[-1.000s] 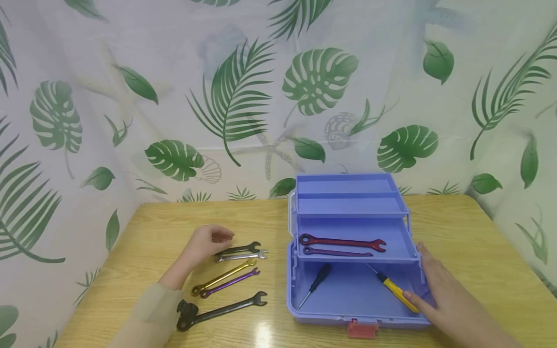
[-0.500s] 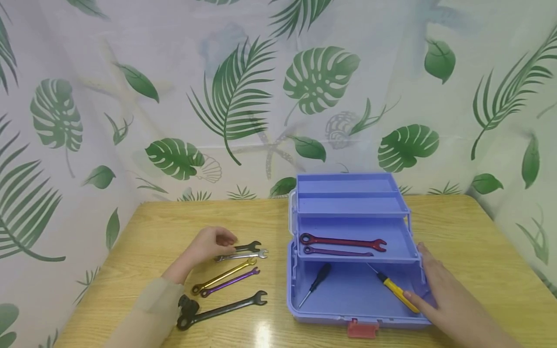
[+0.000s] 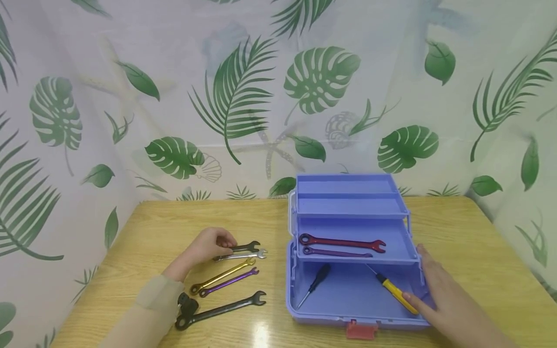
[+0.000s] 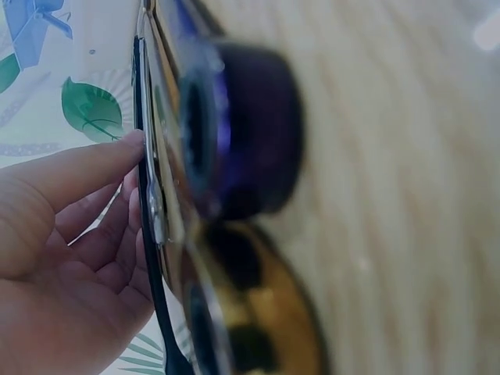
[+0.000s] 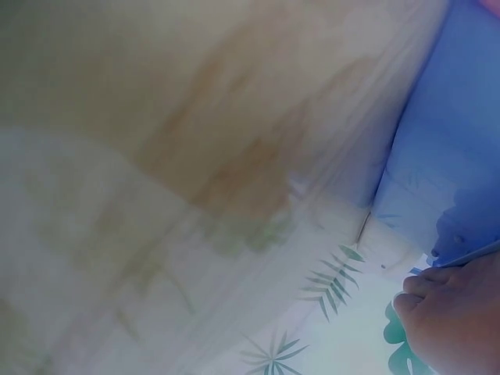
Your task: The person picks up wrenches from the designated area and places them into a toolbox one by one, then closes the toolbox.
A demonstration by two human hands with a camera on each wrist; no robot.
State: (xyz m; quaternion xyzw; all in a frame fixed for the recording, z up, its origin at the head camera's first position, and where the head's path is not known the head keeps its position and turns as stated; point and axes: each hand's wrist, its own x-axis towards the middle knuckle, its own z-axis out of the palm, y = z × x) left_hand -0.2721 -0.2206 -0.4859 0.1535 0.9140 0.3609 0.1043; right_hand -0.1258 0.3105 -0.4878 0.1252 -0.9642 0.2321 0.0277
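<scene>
My left hand (image 3: 213, 246) pinches a black combination wrench (image 3: 248, 247) between thumb and fingers; its far end is hidden under the hand. Close in front of it lies a silver wrench (image 3: 248, 254). In the left wrist view the thumb (image 4: 101, 168) presses along the black wrench's edge. My right hand (image 3: 452, 290) holds the right wall of the blue toolbox (image 3: 348, 316), fingers along the outside and thumb over the rim. In its tray lie a red wrench (image 3: 341, 241) and a thin purple wrench (image 3: 337, 252).
On the table left of the toolbox are a gold wrench (image 3: 224, 277), a purple wrench (image 3: 230, 282) and a large black wrench (image 3: 226, 309). A black screwdriver (image 3: 319, 278) and a yellow one (image 3: 398, 294) lie in the toolbox bottom. A leaf-patterned cloth (image 3: 243, 145) hangs behind.
My left hand has moved slightly right and its fingers have closed onto the black wrench. The right hand stays on the toolbox.
</scene>
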